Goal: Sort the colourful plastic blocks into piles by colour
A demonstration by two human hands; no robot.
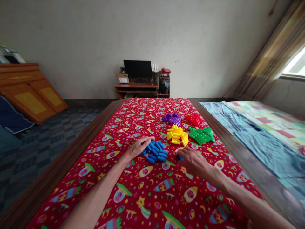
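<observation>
A pile of blue plastic toy pieces (157,151), tube-like with knobbed ends, lies on the red tablecloth (147,194). My left hand (140,147) rests against the pile's left side, its fingers stretched along the nearest pieces. To the right of the pile, my right hand (192,160) is low over the cloth with its fingers closed around a blue toy piece (180,157). Most of that piece is hidden by the fingers. Just beyond the right hand lies a pile of yellow toy pieces (175,135).
Green (202,135), purple (172,119) and red (194,119) toy pieces form separate piles farther back. Dark wooden table edges (81,149) border the cloth. A bed (257,136) adjoins on the right. A desk with a monitor (137,70) stands by the far wall.
</observation>
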